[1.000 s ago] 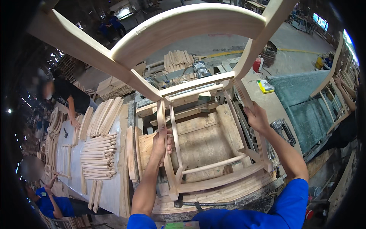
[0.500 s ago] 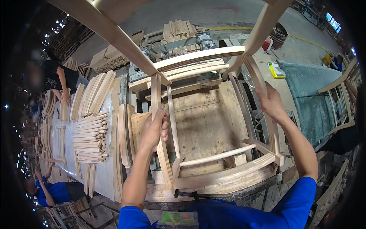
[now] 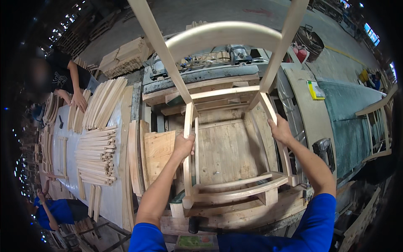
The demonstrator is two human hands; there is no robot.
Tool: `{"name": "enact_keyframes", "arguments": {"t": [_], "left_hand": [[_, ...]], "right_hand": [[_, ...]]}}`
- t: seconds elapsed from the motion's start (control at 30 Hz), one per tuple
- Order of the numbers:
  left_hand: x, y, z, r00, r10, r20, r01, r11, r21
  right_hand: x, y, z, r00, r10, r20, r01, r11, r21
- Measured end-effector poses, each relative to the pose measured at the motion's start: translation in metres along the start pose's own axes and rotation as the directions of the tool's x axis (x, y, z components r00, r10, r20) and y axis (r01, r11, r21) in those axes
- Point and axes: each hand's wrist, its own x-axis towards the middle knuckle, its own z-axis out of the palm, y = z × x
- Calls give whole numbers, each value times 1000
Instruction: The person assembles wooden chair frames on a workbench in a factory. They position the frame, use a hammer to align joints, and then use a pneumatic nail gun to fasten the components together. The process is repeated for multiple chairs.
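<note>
A pale wooden chair frame [image 3: 242, 191] without a seat spans the middle of the view, its curved backrest [image 3: 226, 35] at the far end. My left hand [image 3: 184, 147] is wrapped round its left side rail. On the opposite side, my right hand [image 3: 280, 130] grips the right side rail. Beneath the frame is a wooden-lined clamping bench [image 3: 222, 147] with a flat board floor and timber blocks round it. I cannot tell whether the legs rest on that floor. A small screw-like piece [image 3: 215, 172] lies on the boards.
Stacked wooden strips [image 3: 95, 155] cover the table on the left, where another person's hand [image 3: 79, 101] touches some. A nail gun [image 3: 322, 147] lies right of the bench, near a yellow-and-white box [image 3: 316, 90]. Beyond it stands a green-topped table [image 3: 342, 113] beside another chair frame [image 3: 384, 126].
The chair frame has come down toward the bench and levelled out, bringing its curved backrest into view. Both hands kept hold of its side rails; my right hand shifted left and nearer.
</note>
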Motion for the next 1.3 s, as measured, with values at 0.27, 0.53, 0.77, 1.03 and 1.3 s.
{"name": "enact_keyframes", "arguments": {"t": [0.27, 0.53, 0.77, 1.03, 1.3], "left_hand": [[44, -47, 4, 961, 240, -134, -141, 849, 509], [-32, -73, 19, 871, 474, -129, -46, 340, 939], [-25, -85, 7, 891, 428, -149, 13, 304, 953], [-35, -97, -25, 924, 325, -201, 81, 347, 934], [-32, -117, -22, 889, 370, -269, 182, 252, 950]], "right_hand": [[30, 64, 72, 993, -114, -35, 113, 993, -45], [-52, 58, 65, 959, 164, 233, -212, 956, 201], [-70, 72, 69, 969, 129, 209, -185, 943, 278], [-83, 57, 106, 983, 58, 172, -91, 978, 189], [-89, 53, 100, 923, 214, 320, -311, 904, 292]]}}
